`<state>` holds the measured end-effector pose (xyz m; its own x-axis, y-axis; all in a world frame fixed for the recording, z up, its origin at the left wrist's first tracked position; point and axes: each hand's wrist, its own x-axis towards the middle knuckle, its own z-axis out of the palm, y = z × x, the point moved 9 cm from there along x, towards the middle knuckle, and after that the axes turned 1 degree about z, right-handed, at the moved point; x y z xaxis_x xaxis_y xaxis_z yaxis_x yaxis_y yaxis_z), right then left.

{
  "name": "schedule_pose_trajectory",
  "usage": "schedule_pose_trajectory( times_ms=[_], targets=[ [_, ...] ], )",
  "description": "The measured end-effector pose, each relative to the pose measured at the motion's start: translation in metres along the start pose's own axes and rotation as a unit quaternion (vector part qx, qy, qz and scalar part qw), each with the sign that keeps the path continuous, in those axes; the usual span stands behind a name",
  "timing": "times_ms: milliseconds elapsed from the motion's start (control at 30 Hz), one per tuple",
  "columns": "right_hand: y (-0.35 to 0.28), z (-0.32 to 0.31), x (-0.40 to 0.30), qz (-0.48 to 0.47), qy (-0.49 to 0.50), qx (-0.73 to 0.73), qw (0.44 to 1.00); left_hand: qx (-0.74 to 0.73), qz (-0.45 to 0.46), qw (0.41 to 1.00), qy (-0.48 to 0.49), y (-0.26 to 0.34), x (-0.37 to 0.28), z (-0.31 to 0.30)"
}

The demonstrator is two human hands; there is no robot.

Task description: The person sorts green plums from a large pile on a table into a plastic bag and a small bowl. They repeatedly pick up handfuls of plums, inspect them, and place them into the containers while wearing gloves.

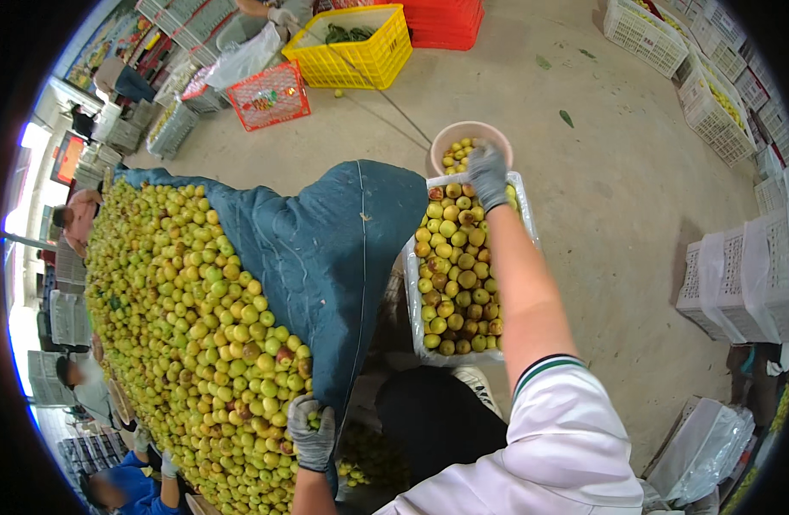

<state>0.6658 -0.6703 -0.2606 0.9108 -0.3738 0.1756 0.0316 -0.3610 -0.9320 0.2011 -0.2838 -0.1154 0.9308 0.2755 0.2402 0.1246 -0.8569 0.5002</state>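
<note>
My left hand [312, 432], in a grey knit glove, is at the near edge of a big heap of yellow-green jujubes [201, 309]. Its fingers curl around small green fruit, partly hidden by the glove. My right hand [488, 172], also gloved, reaches over the far end of a lined crate [408, 283] full of jujubes [462, 257], many with brown patches. Just beyond, a round pale pink bucket [502, 136] holds more yellow jujubes [457, 154]. The right fingers are over its near rim; whatever they may hold is hidden.
A blue quilted cover [323, 238] drapes over the heap's edge beside the crate. Yellow [362, 61] and red [269, 96] crates stand ahead. White crates [735, 283] are stacked on the right. Co-workers [130, 483] sit along the heap's far left side.
</note>
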Motion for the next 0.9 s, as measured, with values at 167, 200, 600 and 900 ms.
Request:
schedule_pose_trajectory(
  times_ms=[167, 200, 600, 900],
  targets=[
    [0.093, -0.065, 0.076, 0.01, -0.123, -0.421, 0.899, -0.041, -0.019, 0.999, -0.029, -0.015, -0.013, 0.012],
    [0.12, -0.072, 0.077, 0.051, -0.163, -0.478, 0.861, 0.009, -0.007, 1.0, -0.024, -0.005, -0.014, 0.013],
    [0.311, -0.044, 0.032, 0.406, -0.074, -0.077, 0.908, 0.057, -0.004, 0.998, -0.019, -0.02, -0.025, 0.02],
    [0.28, -0.06, 0.017, 0.391, -0.122, -0.16, 0.898, 0.079, -0.013, 0.997, -0.021, -0.014, -0.017, 0.024]
  ],
)
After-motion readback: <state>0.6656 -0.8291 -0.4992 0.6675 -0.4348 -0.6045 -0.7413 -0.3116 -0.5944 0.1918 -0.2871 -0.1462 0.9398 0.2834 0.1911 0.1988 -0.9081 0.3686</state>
